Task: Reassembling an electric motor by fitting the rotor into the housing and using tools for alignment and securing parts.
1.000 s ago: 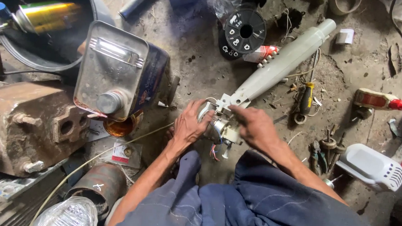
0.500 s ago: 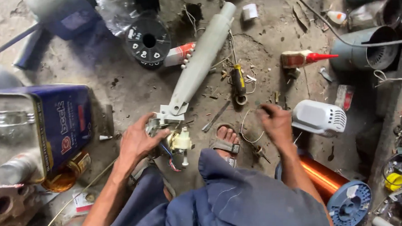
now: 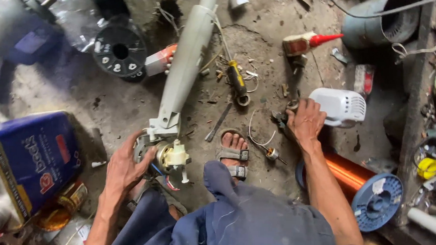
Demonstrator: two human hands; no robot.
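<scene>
Grey fan stand point(image 3: 186, 62) lies across the dirty floor point(image 3: 106, 103), its lower end at a small motor assembly point(image 3: 165, 154) that the left hand point(image 3: 125, 167) grasps from the side; the right hand point(image 3: 305, 122) rests fingers-down on small dark tools point(image 3: 281, 118) beside a white vented cover point(image 3: 340, 106), grip unclear; a blue rectangular can point(image 3: 27, 160) lies at left, contents hidden; a copper wire spool point(image 3: 360, 185) sits by the right forearm; a grey drum point(image 3: 379, 21) lies open-mouthed, dark inside.

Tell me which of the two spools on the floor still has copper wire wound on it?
The blue spool lying beside the right hand's forearm carries shiny copper wire. The black spool, farther up by the grey tube, shows only its flat face.
</scene>
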